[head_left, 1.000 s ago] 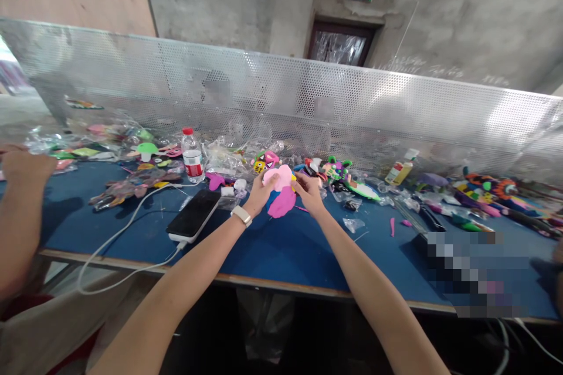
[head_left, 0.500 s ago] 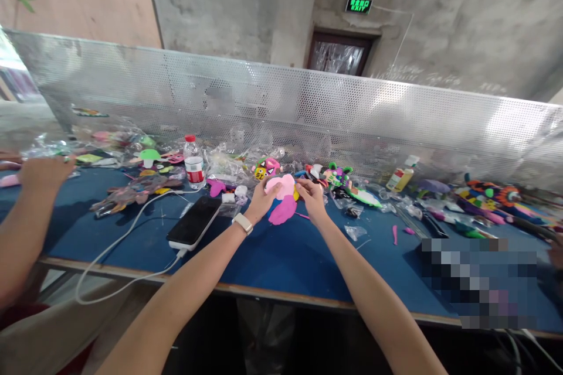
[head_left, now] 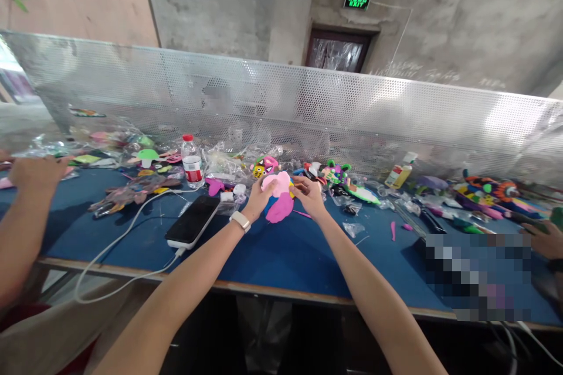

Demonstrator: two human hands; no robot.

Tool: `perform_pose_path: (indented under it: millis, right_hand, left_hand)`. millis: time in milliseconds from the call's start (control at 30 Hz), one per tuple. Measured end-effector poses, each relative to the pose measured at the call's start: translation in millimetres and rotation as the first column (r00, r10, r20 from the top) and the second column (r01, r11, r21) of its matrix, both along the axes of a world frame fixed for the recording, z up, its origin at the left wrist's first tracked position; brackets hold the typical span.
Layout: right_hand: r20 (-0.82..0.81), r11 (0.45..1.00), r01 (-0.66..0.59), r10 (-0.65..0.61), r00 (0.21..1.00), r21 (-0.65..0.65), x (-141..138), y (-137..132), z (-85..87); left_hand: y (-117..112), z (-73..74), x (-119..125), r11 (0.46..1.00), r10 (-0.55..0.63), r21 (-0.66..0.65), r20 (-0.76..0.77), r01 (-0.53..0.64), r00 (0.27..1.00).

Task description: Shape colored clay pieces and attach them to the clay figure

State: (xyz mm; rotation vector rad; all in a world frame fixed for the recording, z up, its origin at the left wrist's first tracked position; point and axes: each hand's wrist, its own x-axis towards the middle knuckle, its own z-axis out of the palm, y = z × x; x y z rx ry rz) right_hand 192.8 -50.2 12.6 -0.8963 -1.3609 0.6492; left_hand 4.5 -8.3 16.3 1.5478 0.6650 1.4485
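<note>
Both my hands hold a pink foam craft piece [head_left: 280,198] just above the blue table [head_left: 281,252]. It has a pale pink round top and a magenta lower part. My left hand [head_left: 258,198], with a white watch at the wrist, grips its left side with fingers closed. At its right side my right hand [head_left: 310,196] pinches it with fingers curled. Colourful foam figures [head_left: 336,174] and clear plastic bags [head_left: 229,158] lie just beyond my hands.
A black phone [head_left: 192,220] on a white power bank with a white cable [head_left: 114,246] lies left of my hands. A water bottle [head_left: 192,161] stands behind it. Another person's arm [head_left: 21,205] reaches in at left; another hand [head_left: 545,240] shows at right. A perforated metal screen [head_left: 308,105] backs the table.
My hands and the pink piece stay nearly where they were; the view shifts slightly. The person's hand at left has moved a little, and a hand has come into view at far right.
</note>
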Motion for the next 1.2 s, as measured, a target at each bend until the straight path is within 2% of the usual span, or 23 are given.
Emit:
perform_pose_path:
  millis: [233,433,533,667,767,867,1033,1100,1200]
  right_hand:
    - [0.014,1.000,-0.015,0.015,1.000,-0.017,-1.5,-2.6,-0.6]
    - [0.041,0.992,-0.124,0.124,0.991,-0.002,6.1,-2.4,-3.9]
    - [0.096,0.994,-0.104,0.102,0.990,0.017,7.4,-4.2,-3.1]
    - [0.215,0.997,-0.013,-0.004,0.977,0.079,5.4,-7.7,-0.1]
    - [0.262,0.994,0.029,-0.057,0.963,0.109,2.2,-8.8,1.2]
    - [0.230,0.996,0.035,-0.052,0.972,0.079,-2.4,-8.0,0.7]
    - [0.077,0.997,0.072,-0.073,0.994,0.017,-6.4,-4.2,-2.1]
    - [0.050,0.998,0.064,-0.063,0.997,-0.019,-6.9,-1.8,-3.5]
    - [-0.015,0.999,0.003,-0.004,1.000,-0.054,-11.9,1.7,-6.1]
  left_hand:
    - [-6.7,7.4,0.9,0.999,-0.009,-0.050,0.067,0.012,0.998]
    - [-5.0,6.2,0.2,0.988,-0.033,-0.143,0.127,0.051,0.991]
    - [-3.7,4.3,-0.1,0.988,-0.034,-0.147,0.130,0.053,0.991]
    - [-5.6,5.3,0.2,0.990,-0.024,-0.138,0.117,0.040,0.993]
    - [-6.7,7.4,-0.2,0.998,0.002,-0.068,0.077,0.003,0.997]
    - [-6.1,8.8,-1.7,0.996,0.062,0.070,0.006,-0.062,0.998]
    - [-11.0,14.2,-8.1,0.931,0.276,0.262,-0.049,-0.254,0.960]
    - [-16.5,18.5,-12.1,0.900,0.303,0.349,-0.068,-0.262,0.951]
    - [-24.7,24.2,-17.0,0.882,0.254,0.437,-0.124,-0.177,0.959]
